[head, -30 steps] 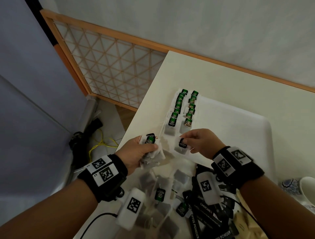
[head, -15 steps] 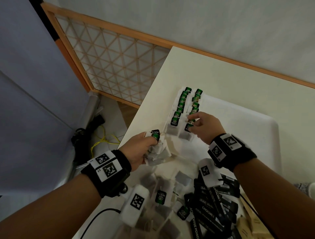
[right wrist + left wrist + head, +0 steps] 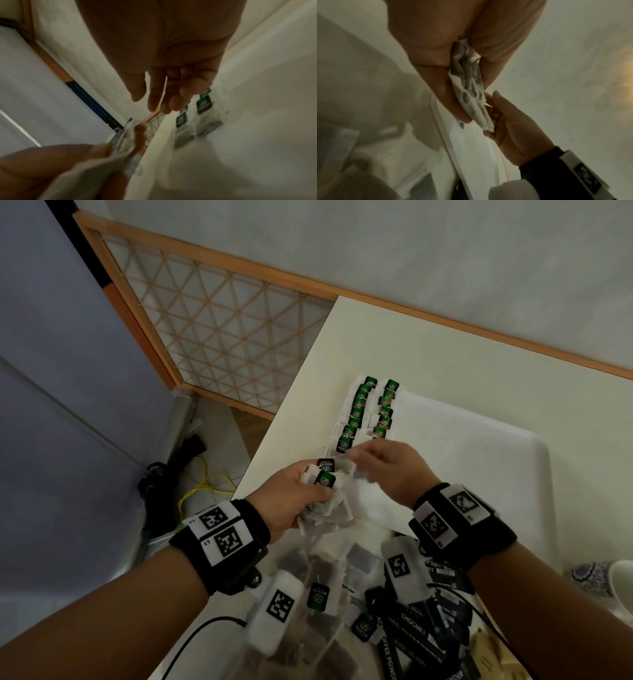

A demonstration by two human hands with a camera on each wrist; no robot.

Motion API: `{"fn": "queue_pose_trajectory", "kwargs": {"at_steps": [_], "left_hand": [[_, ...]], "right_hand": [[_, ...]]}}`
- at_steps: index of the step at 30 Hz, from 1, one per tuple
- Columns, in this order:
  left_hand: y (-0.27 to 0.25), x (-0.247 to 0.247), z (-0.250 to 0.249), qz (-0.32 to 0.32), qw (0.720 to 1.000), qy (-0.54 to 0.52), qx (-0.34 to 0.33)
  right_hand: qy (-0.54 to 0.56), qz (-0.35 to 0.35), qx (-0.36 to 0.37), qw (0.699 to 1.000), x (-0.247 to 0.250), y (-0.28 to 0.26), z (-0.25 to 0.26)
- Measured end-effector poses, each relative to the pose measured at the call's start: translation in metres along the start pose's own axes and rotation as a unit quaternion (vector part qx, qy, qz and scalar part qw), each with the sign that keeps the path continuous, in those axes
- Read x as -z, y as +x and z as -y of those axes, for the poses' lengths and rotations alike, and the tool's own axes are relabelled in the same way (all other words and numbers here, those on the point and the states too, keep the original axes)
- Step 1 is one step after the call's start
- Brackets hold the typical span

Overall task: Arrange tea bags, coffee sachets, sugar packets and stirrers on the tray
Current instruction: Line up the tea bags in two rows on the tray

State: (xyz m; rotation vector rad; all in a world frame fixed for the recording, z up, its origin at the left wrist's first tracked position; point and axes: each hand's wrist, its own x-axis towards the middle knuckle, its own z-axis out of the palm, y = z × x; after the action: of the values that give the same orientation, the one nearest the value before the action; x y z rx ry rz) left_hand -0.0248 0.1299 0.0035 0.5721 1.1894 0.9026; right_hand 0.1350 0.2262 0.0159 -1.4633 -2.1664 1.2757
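My left hand [image 3: 318, 491] grips a bunch of white tea bags [image 3: 325, 511] with green tags, held just above the near left corner of the white tray [image 3: 479, 474]. In the left wrist view the bunch of tea bags [image 3: 471, 94] is squeezed between thumb and fingers. My right hand [image 3: 356, 457] is blurred and reaches to the top of that bunch; its fingers [image 3: 154, 97] hang loose with nothing between them. Two rows of tea bags [image 3: 356, 419] with green tags lie along the tray's left side.
A heap of loose tea bags [image 3: 318, 594] and black coffee sachets [image 3: 418, 631] lies below my wrists, with beige packets [image 3: 486, 655] at the bottom right. A cup [image 3: 621, 580] stands at the right edge. The table's left edge drops off beside a lattice screen [image 3: 222, 320].
My right hand set a tea bag at the near end of the right row, then drew back empty to the bunch. My left hand kept its hold and rose slightly.
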Motion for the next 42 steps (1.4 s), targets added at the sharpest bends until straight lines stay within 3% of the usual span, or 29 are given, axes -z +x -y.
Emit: {"fn": "queue_pose_trajectory", "kwargs": {"at_steps": [6, 11, 15, 18, 22, 26, 31, 38, 42], "left_hand": [[0.001, -0.005, 0.0, -0.007, 0.997, 0.065, -0.034], [-0.003, -0.008, -0.001, 0.011, 0.996, 0.084, -0.023], [-0.005, -0.006, 0.002, -0.014, 0.999, 0.046, 0.004], [-0.006, -0.003, 0.005, -0.027, 0.999, 0.009, 0.017], [-0.01, 0.0, 0.001, -0.025, 0.999, -0.024, 0.019], [-0.01, 0.002, 0.001, -0.024, 1.0, -0.008, 0.007], [-0.009, 0.0, 0.004, -0.018, 1.0, 0.012, 0.005], [-0.008, 0.003, 0.005, -0.026, 0.999, 0.029, 0.012], [-0.008, 0.004, 0.007, -0.052, 0.998, 0.01, 0.024]], "right_hand": [[0.054, 0.028, -0.007, 0.998, -0.011, -0.014, 0.006], [0.091, 0.041, -0.013, 0.995, -0.01, -0.014, 0.004], [0.151, 0.008, -0.042, 0.988, -0.006, -0.013, 0.005], [0.14, -0.012, 0.002, 0.99, -0.006, -0.017, 0.004], [0.129, 0.02, 0.057, 0.99, -0.011, -0.027, 0.008], [0.174, 0.028, 0.001, 0.984, -0.016, -0.023, 0.004], [0.19, 0.035, 0.007, 0.981, -0.013, -0.021, 0.003], [0.13, 0.092, -0.019, 0.987, -0.015, -0.018, 0.007], [0.148, 0.048, -0.029, 0.987, -0.017, -0.012, 0.003]]}}
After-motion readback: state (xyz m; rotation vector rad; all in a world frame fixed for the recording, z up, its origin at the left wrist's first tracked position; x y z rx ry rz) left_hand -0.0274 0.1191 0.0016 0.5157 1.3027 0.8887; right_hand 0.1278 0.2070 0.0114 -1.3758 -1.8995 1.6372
